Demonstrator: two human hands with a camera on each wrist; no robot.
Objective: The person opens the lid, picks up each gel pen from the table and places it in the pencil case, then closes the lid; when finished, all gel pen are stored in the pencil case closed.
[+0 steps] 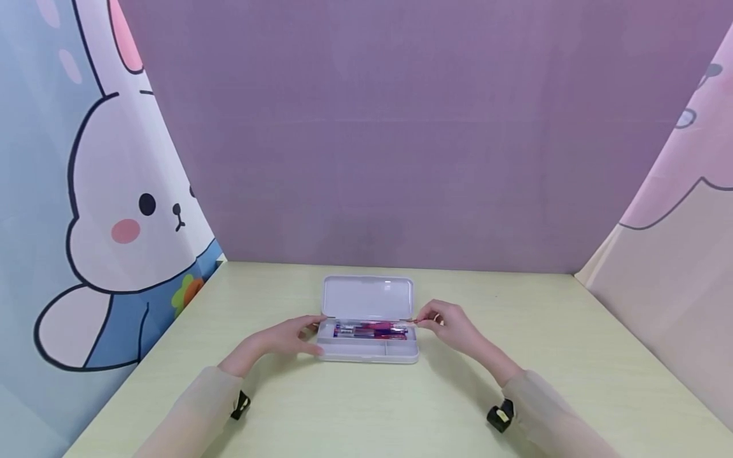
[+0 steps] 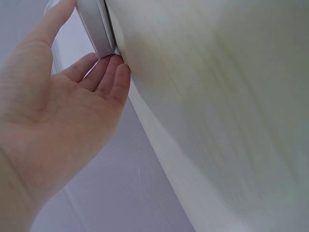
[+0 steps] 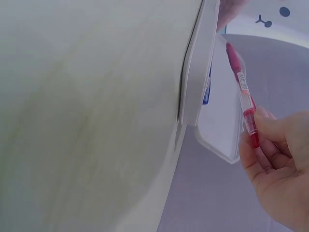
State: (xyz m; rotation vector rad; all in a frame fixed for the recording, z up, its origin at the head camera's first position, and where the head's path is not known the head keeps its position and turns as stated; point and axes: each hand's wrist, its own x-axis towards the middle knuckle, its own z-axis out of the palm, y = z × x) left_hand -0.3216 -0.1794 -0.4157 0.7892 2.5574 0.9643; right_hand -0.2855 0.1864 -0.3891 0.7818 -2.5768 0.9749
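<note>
A white pencil case (image 1: 355,358) lies on the table with its lid (image 1: 366,296) tipped back. Several pens (image 1: 372,331), red, pink and blue-purple, lie in its rear compartment, while the front compartments show bare. My left hand (image 1: 289,335) holds the case's left end, thumb at the front corner and fingers toward the back. In the left wrist view, those fingertips (image 2: 113,65) touch the case's end wall. At the right end, my right hand (image 1: 453,324) pinches a clear pen with pink and red parts (image 3: 245,94) by one end, above the case.
The pale wood-look table (image 1: 366,407) spreads around the case. A purple panel (image 1: 389,140) rises behind it. Printed cloths with cartoon figures hang at the left (image 1: 132,210) and right (image 1: 676,254). Black devices sit on both wrists, the right one (image 1: 501,415) near the tabletop.
</note>
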